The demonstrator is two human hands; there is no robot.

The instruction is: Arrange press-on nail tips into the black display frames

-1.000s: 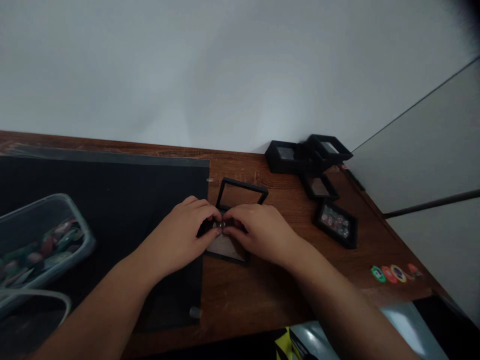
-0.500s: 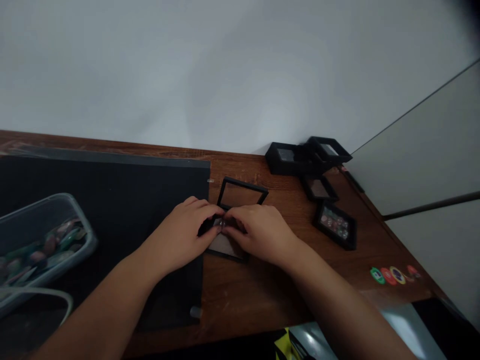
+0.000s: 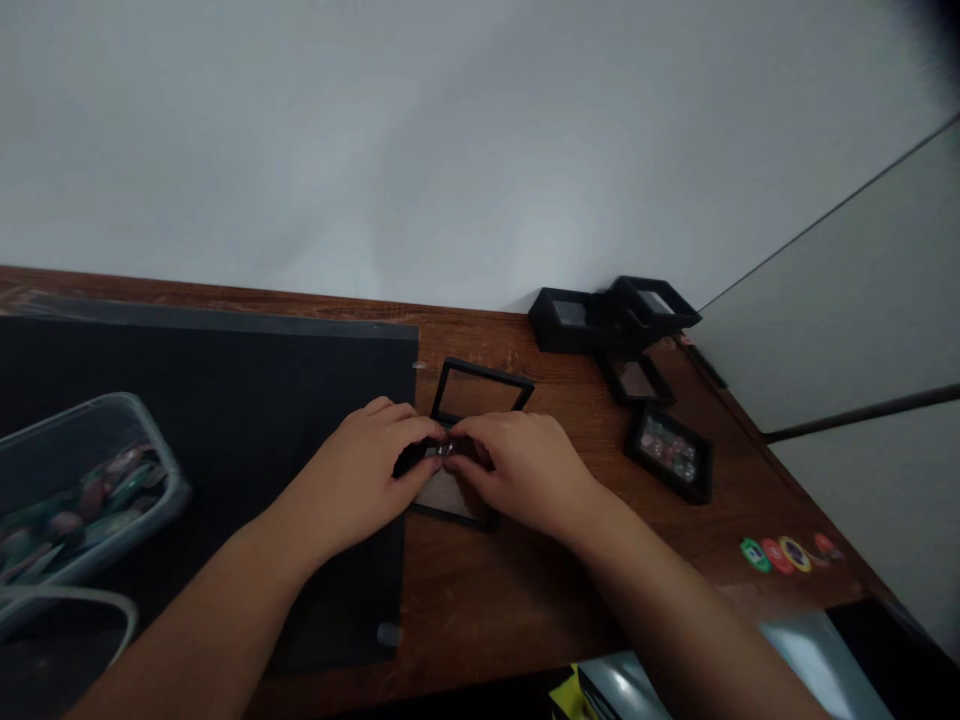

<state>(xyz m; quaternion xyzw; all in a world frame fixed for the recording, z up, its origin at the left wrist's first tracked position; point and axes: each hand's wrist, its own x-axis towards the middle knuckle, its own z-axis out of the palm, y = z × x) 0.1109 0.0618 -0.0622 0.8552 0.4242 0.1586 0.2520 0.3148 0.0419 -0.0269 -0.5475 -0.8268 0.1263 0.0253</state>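
Observation:
My left hand (image 3: pixel 375 460) and my right hand (image 3: pixel 521 465) meet fingertip to fingertip over an opened black-framed display case. Between them they pinch a small shiny piece (image 3: pixel 444 450), too small and dark to name its kind. Beneath the fingers lies the lower half of the case (image 3: pixel 450 497), which has a pale see-through film. The upper half of the case (image 3: pixel 481 392) stands tilted up behind my hands, and brown wood shows through its window. My fingers and palms hide much of the lower half.
A clear plastic tub (image 3: pixel 161 440) of mixed tumbled stones (image 3: pixel 90 500) sits on a black mat (image 3: pixel 247 380) at left. Black boxes (image 3: pixel 570 320) and a filled display case (image 3: pixel 667 452) lie at right on the wooden table (image 3: pixel 480 610), near round coloured stickers (image 3: pixel 793 553).
My hands stay almost in place, both still pinching the small piece, which shows slightly more between the fingertips. The view has shifted a little.

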